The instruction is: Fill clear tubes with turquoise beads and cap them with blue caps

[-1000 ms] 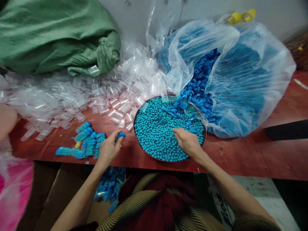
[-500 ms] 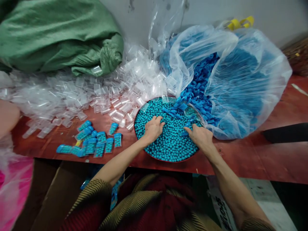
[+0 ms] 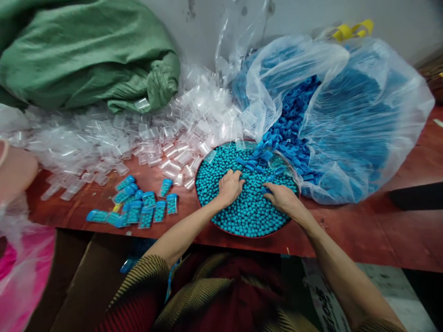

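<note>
Beads [image 3: 247,212] | under both hands' fingers [image 3: 238,174] (left's curled)

Fingertips of the left hand [image 3: 231,188] are hidden against the beads [image 3: 249,213], and whatever may lie between the fingers of the right hand [image 3: 281,197] is too small and blurred to tell. The upper right rim of the round tray [image 3: 256,237] is partly covered by the translucent bag [image 3: 360,115], whose film veils most of the blue caps [image 3: 294,110]. The green sack [image 3: 86,55], pinkish container [image 3: 15,170], black bar [image 3: 418,197] and bench [image 3: 360,230] are cut off by the picture's edges, while the lettering on the pale sheet [image 3: 327,304] below is illegible
</note>
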A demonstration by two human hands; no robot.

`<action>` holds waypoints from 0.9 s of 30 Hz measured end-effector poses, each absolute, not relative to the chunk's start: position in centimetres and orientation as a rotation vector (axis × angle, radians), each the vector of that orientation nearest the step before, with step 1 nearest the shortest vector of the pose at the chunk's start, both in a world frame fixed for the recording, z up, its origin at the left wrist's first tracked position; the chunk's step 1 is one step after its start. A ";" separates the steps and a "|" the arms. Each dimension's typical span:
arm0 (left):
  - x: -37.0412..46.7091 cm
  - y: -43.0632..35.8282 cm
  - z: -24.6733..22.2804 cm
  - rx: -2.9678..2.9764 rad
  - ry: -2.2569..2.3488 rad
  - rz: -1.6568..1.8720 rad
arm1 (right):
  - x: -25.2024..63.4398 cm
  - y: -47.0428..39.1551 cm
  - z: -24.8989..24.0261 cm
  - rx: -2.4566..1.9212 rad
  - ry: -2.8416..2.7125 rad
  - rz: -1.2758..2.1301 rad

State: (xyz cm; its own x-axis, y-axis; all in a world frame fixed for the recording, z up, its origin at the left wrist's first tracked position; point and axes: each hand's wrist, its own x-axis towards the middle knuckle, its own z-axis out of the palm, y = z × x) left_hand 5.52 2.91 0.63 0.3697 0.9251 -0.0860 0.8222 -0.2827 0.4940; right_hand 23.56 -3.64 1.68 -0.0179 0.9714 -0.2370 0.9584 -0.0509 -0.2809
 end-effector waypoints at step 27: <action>2.3 3.1 0.5 1.432 0.905 0.518 | 19.5 -0.4 0.5 -1.504 -1.592 0.972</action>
State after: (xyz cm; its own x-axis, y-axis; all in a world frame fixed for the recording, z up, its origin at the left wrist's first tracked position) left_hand 2.31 3.12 0.48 0.5847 0.7816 -0.2171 0.2088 0.1136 0.9713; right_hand 19.54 -0.41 0.45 -0.0509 0.9987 0.0091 0.4482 0.0309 -0.8934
